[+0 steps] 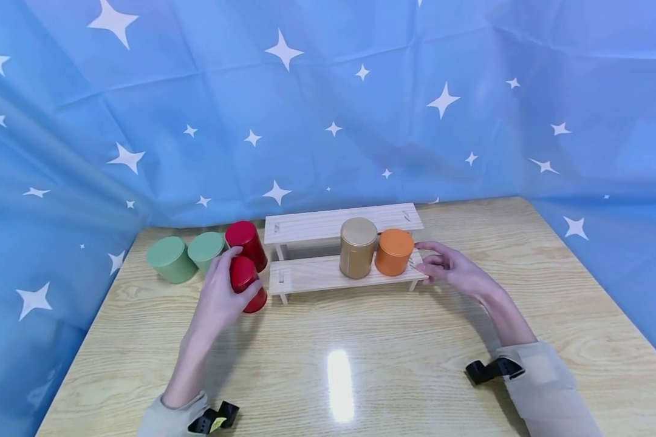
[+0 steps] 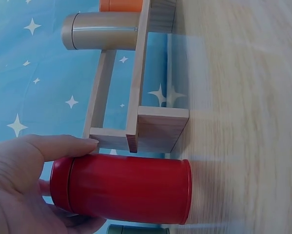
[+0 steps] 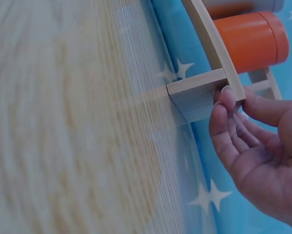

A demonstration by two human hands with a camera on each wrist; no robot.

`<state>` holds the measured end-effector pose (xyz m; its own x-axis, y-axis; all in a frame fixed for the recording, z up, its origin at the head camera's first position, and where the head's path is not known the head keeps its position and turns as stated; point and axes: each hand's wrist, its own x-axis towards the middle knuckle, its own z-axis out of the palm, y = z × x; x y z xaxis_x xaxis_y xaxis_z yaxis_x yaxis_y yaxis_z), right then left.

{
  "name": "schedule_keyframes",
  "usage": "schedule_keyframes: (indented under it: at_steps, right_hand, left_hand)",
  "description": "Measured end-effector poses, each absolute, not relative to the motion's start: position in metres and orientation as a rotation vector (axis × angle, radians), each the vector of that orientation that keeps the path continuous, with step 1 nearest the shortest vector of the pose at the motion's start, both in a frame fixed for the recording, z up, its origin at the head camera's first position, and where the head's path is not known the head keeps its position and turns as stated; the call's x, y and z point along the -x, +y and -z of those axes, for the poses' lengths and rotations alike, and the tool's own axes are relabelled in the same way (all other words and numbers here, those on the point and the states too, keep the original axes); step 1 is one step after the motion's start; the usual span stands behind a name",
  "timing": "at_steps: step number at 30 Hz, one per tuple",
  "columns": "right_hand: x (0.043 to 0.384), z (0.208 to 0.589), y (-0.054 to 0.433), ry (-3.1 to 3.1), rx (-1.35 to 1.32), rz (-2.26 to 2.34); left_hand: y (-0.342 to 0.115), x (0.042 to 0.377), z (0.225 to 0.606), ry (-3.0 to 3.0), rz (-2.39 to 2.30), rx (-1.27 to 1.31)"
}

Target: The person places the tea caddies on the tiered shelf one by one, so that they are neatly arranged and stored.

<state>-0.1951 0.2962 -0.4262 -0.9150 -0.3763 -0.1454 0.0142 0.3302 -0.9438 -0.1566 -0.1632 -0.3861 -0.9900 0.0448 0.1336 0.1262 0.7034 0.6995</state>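
My left hand (image 1: 222, 295) grips the front red canister (image 1: 244, 278) around its lid end, thumb on the side toward the shelf. In the left wrist view that red canister (image 2: 128, 189) stands close beside the shelf's end. A second red canister (image 1: 249, 246) is right behind it. With thumb and fingertips, my right hand (image 1: 452, 269) pinches the right end of the lower board of a two-tier wooden shelf (image 1: 306, 274); the right wrist view shows the pinch at the board's corner (image 3: 238, 92). On that lower board stand a tall gold canister (image 1: 358, 249) and a shorter orange canister (image 1: 395, 252).
Two green canisters (image 1: 170, 260) (image 1: 206, 249) stand at the table's back left, beside the red ones. The shelf's upper board (image 1: 328, 223) runs along the back. Blue star-printed cloth (image 1: 328, 121) hangs behind the wooden table (image 1: 404, 358) and at both sides.
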Motion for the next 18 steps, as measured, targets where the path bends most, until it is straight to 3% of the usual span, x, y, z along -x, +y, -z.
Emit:
schedule_keyframes:
  at_steps: [18]
  right_hand:
    - [0.1948,0.4268,0.2974,2.275,0.324,1.601]
  left_hand:
    - [-0.1685,0.1574,0.3825,-2.806,1.256,0.135]
